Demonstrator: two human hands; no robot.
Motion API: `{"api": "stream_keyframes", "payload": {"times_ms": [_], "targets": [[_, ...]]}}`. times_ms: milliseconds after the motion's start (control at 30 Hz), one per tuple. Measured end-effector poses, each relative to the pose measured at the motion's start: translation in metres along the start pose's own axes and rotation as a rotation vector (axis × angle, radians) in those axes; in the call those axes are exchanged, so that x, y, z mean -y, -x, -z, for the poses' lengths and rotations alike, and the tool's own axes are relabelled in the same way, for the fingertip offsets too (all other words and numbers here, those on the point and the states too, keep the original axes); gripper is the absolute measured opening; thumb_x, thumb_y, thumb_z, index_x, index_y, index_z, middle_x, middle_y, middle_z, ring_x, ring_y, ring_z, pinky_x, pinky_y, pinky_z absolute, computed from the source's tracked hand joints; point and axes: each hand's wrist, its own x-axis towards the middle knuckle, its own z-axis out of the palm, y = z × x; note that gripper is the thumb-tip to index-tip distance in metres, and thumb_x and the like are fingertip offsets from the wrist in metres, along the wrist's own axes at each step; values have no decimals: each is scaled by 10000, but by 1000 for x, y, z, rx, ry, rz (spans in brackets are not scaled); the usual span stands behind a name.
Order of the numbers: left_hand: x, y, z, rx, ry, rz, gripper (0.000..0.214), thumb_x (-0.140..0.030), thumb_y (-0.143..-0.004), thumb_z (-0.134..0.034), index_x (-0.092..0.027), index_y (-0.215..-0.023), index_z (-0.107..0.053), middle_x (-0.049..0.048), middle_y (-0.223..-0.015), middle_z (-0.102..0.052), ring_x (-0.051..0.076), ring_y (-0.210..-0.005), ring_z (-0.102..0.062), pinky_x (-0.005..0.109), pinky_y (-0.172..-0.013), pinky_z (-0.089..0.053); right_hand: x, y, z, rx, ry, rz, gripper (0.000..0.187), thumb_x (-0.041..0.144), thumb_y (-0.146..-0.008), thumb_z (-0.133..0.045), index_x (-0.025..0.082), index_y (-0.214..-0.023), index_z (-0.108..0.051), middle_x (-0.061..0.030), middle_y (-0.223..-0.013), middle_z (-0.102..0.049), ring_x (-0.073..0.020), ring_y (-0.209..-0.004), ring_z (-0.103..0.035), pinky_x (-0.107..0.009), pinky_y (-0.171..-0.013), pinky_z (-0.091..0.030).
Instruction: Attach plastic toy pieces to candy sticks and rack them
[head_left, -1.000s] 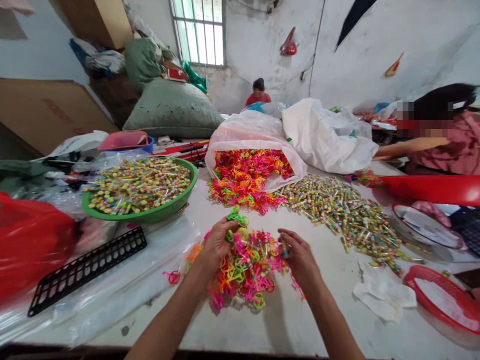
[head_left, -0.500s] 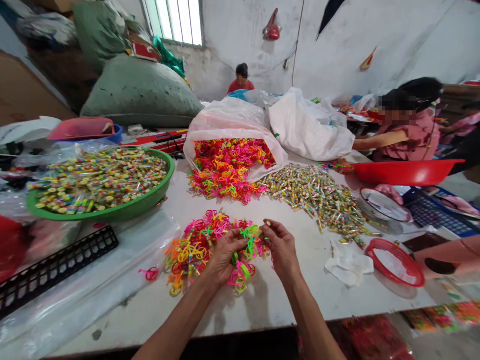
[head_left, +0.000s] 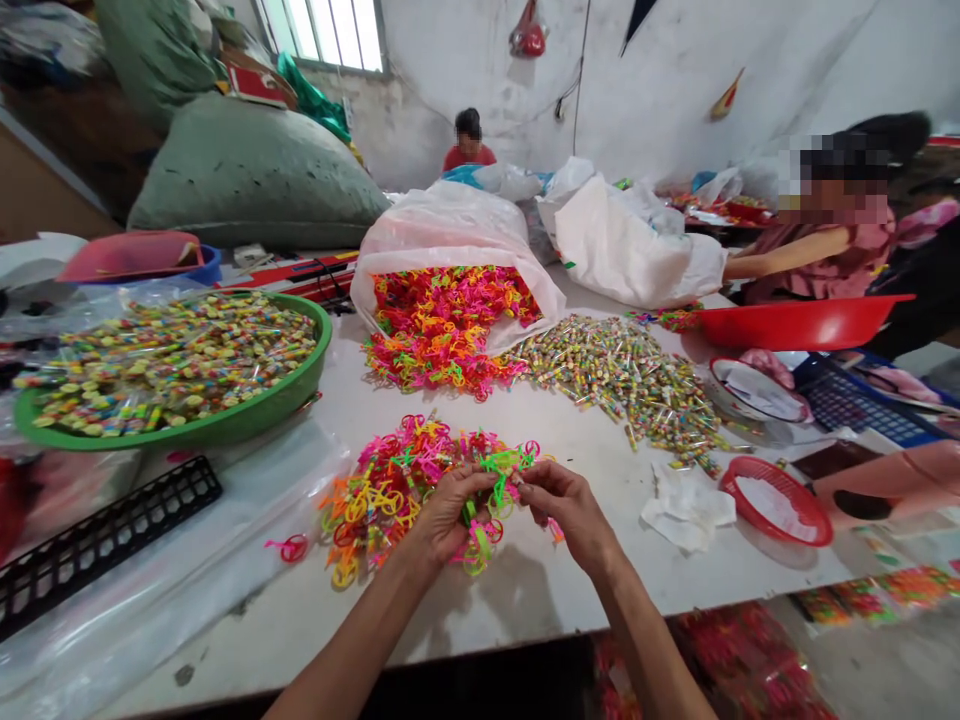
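Note:
My left hand (head_left: 447,512) is closed on a green plastic toy bicycle (head_left: 501,466) and a few more bright ones that hang from its fingers. My right hand (head_left: 564,502) pinches something small against that green bicycle; I cannot make out what. Both hands hover over a small heap of neon plastic bicycles (head_left: 382,482) on the white table (head_left: 540,585). Beyond it, a clear bag (head_left: 450,235) spills many more bicycles (head_left: 442,322). A spread of small wrapped candy tubes (head_left: 630,375) lies to the right of the bag.
A green basin (head_left: 300,385) full of candy tubes stands at the left, with a black plastic grid (head_left: 97,545) before it. A red basket (head_left: 780,500), crumpled tissue (head_left: 686,505) and a red basin (head_left: 802,322) are at the right. Two people sit across and at the far right.
My hands drew nearer to me and closed together on the green bicycle. The view turned rightward and down, so the table's near edge now shows.

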Motion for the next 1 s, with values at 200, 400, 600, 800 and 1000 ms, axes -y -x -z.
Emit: {"api": "stream_keyframes", "payload": {"times_ms": [200,400,600,800,1000], "targets": [[7,1,-2,16,-58,-16,197,-211,-553,-730,-114,-666,-602,-32,-504,-529,29,-388,-415,137,-326,-267,-1,-2,2,-27,-83,-8,209,350,-668,-679,153,-736,-668,30,-550,-541,-53,-419,-389,-200,-410,-283],[10,-2,-4,8,-42,-22,217,-236,-544,-737,-120,-673,-606,-32,-501,-537,35,-376,-417,141,-313,-263,-5,-2,0,-41,-161,-27,209,346,-660,-688,160,-755,-671,35,-533,-525,-39,-381,-343,-192,-381,-225],[10,-4,-7,-70,4,-51,247,-216,-502,-761,-102,-683,-638,-6,-524,-593,50,-396,-471,158,-364,-330,-3,-2,0,-34,-76,85,147,283,-674,-684,171,-768,-703,40,-493,-501,-55,-414,-384,-202,-407,-294],[6,-7,-11,-89,-10,-59,218,-190,-470,-778,-109,-564,-600,-13,-469,-575,51,-387,-469,161,-384,-336,3,3,-1,-31,99,144,113,272,-664,-691,215,-758,-717,34,-558,-520,-65,-408,-440,-212,-388,-345],[9,-7,-11,-123,-144,-78,262,-244,-453,-782,-125,-549,-569,-22,-460,-556,70,-390,-468,188,-412,-340,0,5,4,-30,166,172,114,298,-665,-688,207,-728,-711,25,-594,-542,-54,-393,-454,-194,-361,-360]]}}
